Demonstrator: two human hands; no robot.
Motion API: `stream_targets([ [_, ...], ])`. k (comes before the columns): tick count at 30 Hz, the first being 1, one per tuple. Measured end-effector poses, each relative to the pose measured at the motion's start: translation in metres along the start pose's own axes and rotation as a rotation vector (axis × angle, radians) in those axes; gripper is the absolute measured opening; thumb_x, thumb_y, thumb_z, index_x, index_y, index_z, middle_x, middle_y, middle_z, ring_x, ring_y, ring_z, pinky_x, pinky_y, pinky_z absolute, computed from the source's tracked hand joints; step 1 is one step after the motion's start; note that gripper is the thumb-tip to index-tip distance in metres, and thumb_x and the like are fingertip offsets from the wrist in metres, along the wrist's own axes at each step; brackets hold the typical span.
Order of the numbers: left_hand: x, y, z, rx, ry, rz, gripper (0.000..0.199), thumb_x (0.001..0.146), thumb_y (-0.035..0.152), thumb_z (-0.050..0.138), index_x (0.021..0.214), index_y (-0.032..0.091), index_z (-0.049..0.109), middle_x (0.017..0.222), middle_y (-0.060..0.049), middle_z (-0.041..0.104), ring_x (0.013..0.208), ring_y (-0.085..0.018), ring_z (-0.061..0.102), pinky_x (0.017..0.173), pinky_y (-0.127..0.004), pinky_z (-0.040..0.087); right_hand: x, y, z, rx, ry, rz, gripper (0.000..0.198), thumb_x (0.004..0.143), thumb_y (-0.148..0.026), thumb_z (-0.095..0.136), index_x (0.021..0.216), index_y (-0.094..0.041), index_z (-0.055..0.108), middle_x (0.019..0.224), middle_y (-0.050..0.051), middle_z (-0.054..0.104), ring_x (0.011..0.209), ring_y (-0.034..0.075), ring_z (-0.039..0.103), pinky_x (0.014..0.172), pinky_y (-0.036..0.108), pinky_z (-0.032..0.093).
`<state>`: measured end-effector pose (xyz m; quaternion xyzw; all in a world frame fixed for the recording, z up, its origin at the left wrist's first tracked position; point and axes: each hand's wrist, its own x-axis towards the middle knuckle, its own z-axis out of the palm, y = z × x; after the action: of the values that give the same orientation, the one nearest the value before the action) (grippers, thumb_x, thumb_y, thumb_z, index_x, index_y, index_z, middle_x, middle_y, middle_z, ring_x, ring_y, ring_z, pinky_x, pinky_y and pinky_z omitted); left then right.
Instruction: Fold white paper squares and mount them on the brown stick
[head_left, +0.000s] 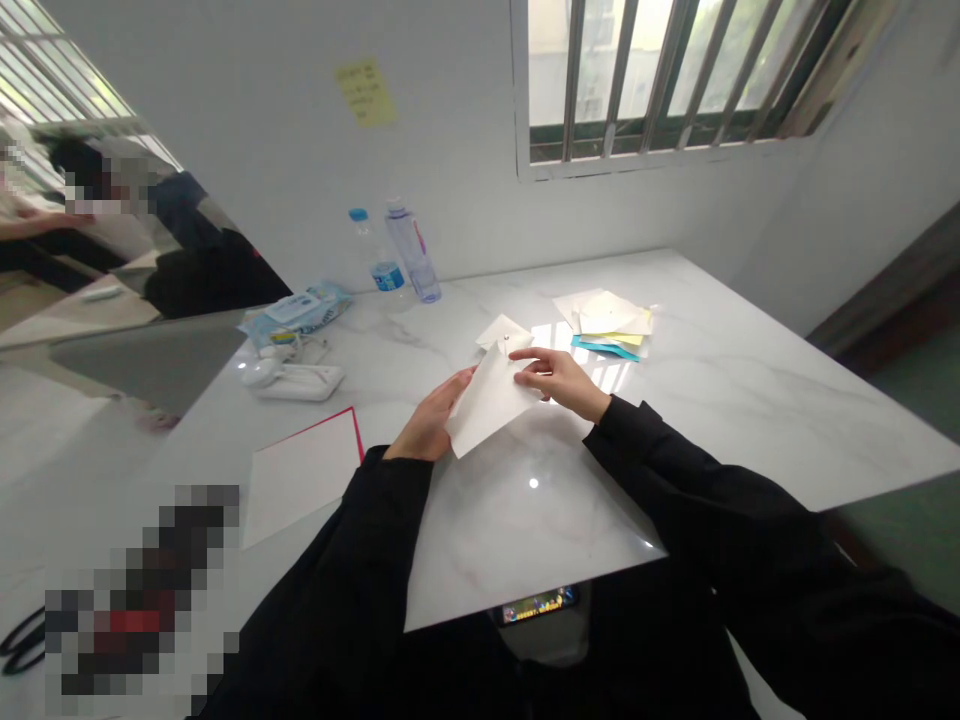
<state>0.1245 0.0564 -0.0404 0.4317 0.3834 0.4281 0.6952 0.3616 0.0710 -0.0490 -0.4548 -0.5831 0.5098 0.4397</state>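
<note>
White marbled table [712, 400] fills mid-frame, barred window [667, 80] upper right. Left hand [431, 415] grips flat white paper envelope [491, 405]; right hand [559, 380], grip unclear.

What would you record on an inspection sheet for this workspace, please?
Surface: glossy white marble-patterned table, light reflections showing.
Job's things: flat white paper envelope, held above the table; loose stack of white, yellow and blue papers farther right.
Clutter: two clear plastic bottles, blue soft packet, white plastic device, white rectangular sheet with red edge.
Hands: bare left hand holds the envelope's left side; bare right hand has fingers at its upper part, grip unclear.
Cables: apparently a thin white cord beside the device.
Surroundings: barred window, yellow sticky note on white wall, another person at far left.
</note>
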Motion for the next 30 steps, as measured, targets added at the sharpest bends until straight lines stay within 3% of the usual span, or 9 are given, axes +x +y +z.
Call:
stream_targets([
  [4, -0.001, 0.006, 0.000, -0.227, -0.058, -0.068, 0.055, 0.100, 0.049, 0.067, 0.141, 0.013, 0.068, 0.122, -0.014, 0.080, 0.119, -0.037, 0.073, 0.103, -0.046, 0.059, -0.009, 0.004, 0.004, 0.183, 0.089, 0.055, 0.049, 0.079, -0.038, 0.080, 0.126, -0.022, 0.075, 0.086, 0.002, 0.073, 0.070, 0.013, 0.062, 0.052, 0.021, 0.050],
  [9, -0.006, 0.011, 0.000, -0.372, -0.021, 0.030, 0.073, 0.097, 0.067, 0.063, 0.148, 0.014, 0.062, 0.133, -0.018, 0.075, 0.129, -0.041, 0.069, 0.111, -0.054, 0.054, -0.009, 0.009, 0.011, 0.256, 0.136, 0.053, 0.034, 0.078, -0.041, 0.078, 0.105, -0.020, 0.078, 0.090, 0.003, 0.074, 0.071, 0.013, 0.062, 0.057, 0.022, 0.053],
  [11, -0.007, 0.011, -0.001, -0.340, 0.046, 0.067, 0.071, 0.094, 0.059, 0.071, 0.151, 0.017, 0.059, 0.135, -0.017, 0.074, 0.126, -0.039, 0.070, 0.109, -0.054, 0.056, -0.009, 0.012, 0.015, 0.241, 0.115, 0.064, 0.032, 0.078, -0.041, 0.078, 0.101, -0.020, 0.079, 0.092, 0.004, 0.075, 0.072, 0.013, 0.063, 0.057, 0.022, 0.053],
  [15, -0.004, 0.004, -0.004, -0.195, 0.177, 0.059, 0.077, 0.082, 0.020, 0.082, 0.154, 0.022, 0.055, 0.136, -0.013, 0.074, 0.117, -0.033, 0.075, 0.106, -0.049, 0.059, -0.012, 0.013, 0.022, 0.207, 0.101, 0.044, 0.036, 0.088, -0.050, 0.072, 0.101, -0.018, 0.080, 0.089, 0.005, 0.072, 0.071, 0.013, 0.061, 0.058, 0.024, 0.056],
  [19, 0.000, -0.004, -0.008, -0.124, 0.162, 0.029, 0.085, 0.070, 0.007, 0.082, 0.151, 0.018, 0.058, 0.133, -0.014, 0.076, 0.111, -0.033, 0.077, 0.103, -0.047, 0.060, -0.016, 0.011, 0.025, 0.231, 0.060, -0.031, 0.042, 0.102, -0.047, 0.048, 0.109, -0.019, 0.079, 0.092, 0.005, 0.067, 0.071, 0.014, 0.063, 0.062, 0.027, 0.062],
  [21, 0.002, -0.007, -0.011, -0.092, 0.172, 0.015, 0.082, 0.068, 0.008, 0.082, 0.147, 0.014, 0.061, 0.123, -0.014, 0.080, 0.106, -0.033, 0.078, 0.100, -0.046, 0.062, -0.018, 0.010, 0.025, 0.160, 0.056, -0.114, 0.037, 0.099, -0.033, 0.046, 0.113, -0.020, 0.078, 0.092, 0.004, 0.067, 0.069, 0.013, 0.062, 0.063, 0.027, 0.061],
  [26, 0.004, -0.010, -0.014, 0.015, 0.186, 0.002, 0.070, 0.067, 0.012, 0.085, 0.135, 0.009, 0.068, 0.109, -0.014, 0.083, 0.095, -0.033, 0.079, 0.085, -0.040, 0.064, -0.023, 0.007, 0.022, -0.286, 0.033, -0.428, 0.043, 0.082, -0.008, 0.051, 0.111, -0.021, 0.079, 0.102, 0.004, 0.074, 0.075, 0.013, 0.064, 0.072, 0.027, 0.058],
  [30, 0.004, -0.008, -0.011, 0.044, 0.169, 0.025, 0.066, 0.070, 0.017, 0.087, 0.133, 0.013, 0.072, 0.113, -0.014, 0.082, 0.098, -0.033, 0.079, 0.080, -0.037, 0.064, -0.024, 0.007, 0.019, -0.395, -0.082, -0.443, 0.035, 0.084, -0.008, 0.057, 0.106, -0.021, 0.081, 0.082, 0.000, 0.073, 0.065, 0.011, 0.060, 0.073, 0.027, 0.057],
])
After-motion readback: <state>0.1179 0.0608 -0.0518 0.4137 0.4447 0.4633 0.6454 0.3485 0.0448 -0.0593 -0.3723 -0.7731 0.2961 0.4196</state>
